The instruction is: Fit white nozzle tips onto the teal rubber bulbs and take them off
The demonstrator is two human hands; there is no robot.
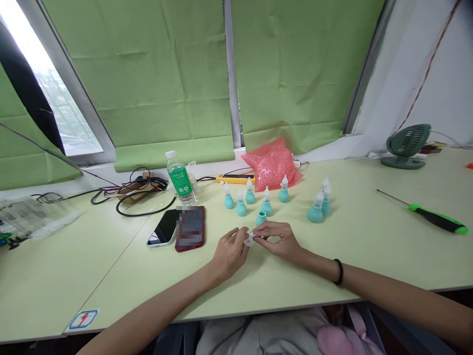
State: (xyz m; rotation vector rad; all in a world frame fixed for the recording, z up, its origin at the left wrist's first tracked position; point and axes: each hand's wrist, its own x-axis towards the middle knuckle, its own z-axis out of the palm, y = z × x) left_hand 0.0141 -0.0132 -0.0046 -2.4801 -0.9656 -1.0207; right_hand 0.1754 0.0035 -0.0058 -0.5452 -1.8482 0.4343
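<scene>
My left hand point(230, 252) is closed on a small clear plastic nozzle piece point(249, 239) above the table's near middle. From the right, the fingertips of my right hand point(278, 239) pinch at the same piece's side; whether they grip a separate small part is too small to tell. Just behind my fingers stands an uncapped teal rubber bulb point(261, 218), its round opening facing up. Several teal nasal aspirators with clear pointed tops stand beyond, among them one aspirator point(266, 203) behind the open bulb and another aspirator point(315, 209) farther right.
Two phones, a pale-edged phone point(162, 228) and a red-cased phone point(190, 229), lie left of my hands. Behind them stand a water bottle point(180, 180) and coiled cables point(144, 185). Pink bubble wrap point(275, 165) lies at the back. A screwdriver point(436, 217) and small fan point(406, 145) are right.
</scene>
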